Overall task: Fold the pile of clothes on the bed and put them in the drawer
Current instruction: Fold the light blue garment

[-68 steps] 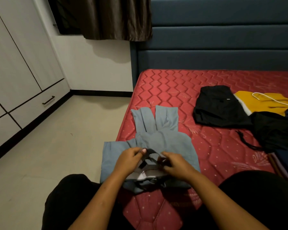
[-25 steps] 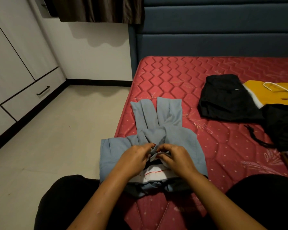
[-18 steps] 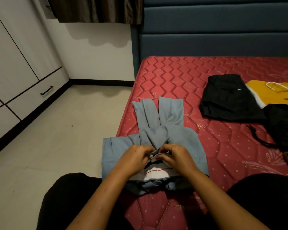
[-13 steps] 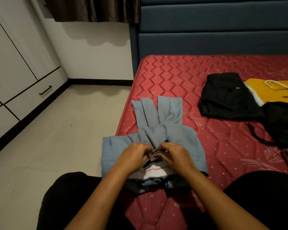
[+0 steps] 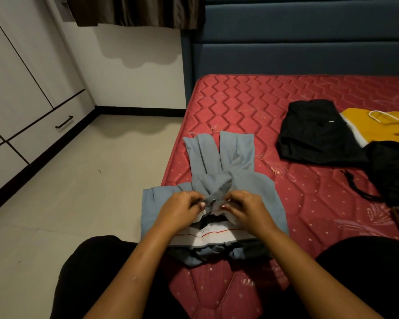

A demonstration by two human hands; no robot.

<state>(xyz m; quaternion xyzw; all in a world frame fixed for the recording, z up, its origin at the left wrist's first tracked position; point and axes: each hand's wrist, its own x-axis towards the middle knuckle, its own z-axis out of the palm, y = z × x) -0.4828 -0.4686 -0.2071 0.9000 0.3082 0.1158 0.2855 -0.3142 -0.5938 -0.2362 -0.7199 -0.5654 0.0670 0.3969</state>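
Observation:
Grey-blue trousers (image 5: 230,157) lie on the red mattress (image 5: 251,104) near its left edge, legs pointing away from me and the waist open towards me, showing a white lining. My left hand (image 5: 180,210) and my right hand (image 5: 244,209) pinch the two sides of the waistband front, close together around a small metal fastener. A folded black garment (image 5: 313,132), a yellow garment (image 5: 382,127) with a white cord and another black garment (image 5: 392,169) lie to the right. The drawer (image 5: 48,127) with a black handle sits low in the white wardrobe at left.
A dark blue padded headboard (image 5: 309,42) stands behind the mattress. Pale tiled floor (image 5: 78,180) lies between bed and wardrobe. A brown curtain (image 5: 136,10) hangs at the top. My knees in black fabric frame the near mattress edge.
My hands have drawn together at the trousers' waistband front and now pinch its two flaps near the fastener. The trousers have stayed where they lay.

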